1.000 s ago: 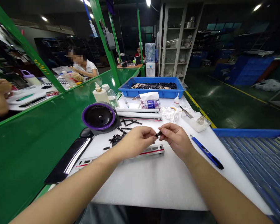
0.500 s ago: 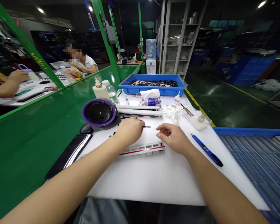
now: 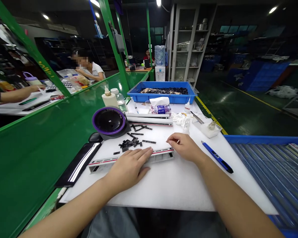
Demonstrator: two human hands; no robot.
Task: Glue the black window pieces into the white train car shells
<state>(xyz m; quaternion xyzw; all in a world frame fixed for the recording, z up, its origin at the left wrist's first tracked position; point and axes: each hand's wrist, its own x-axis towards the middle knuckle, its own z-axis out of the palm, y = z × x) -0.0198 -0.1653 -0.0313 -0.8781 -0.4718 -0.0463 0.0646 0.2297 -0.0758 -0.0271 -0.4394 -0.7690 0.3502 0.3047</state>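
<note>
While my left hand (image 3: 126, 168) lies spread over the red-striped bar (image 3: 103, 161), grasping nothing I can see, my right hand (image 3: 185, 145) curls beside the bar's right end; I cannot tell whether its fingertips hold anything. The bar crosses the nearer half of the table (image 3: 169, 190), left end toward the left edge, loose black strips (image 3: 129, 142) just beyond it. I judge that steady, even pressure from the left palm would best keep it from rocking.
</note>
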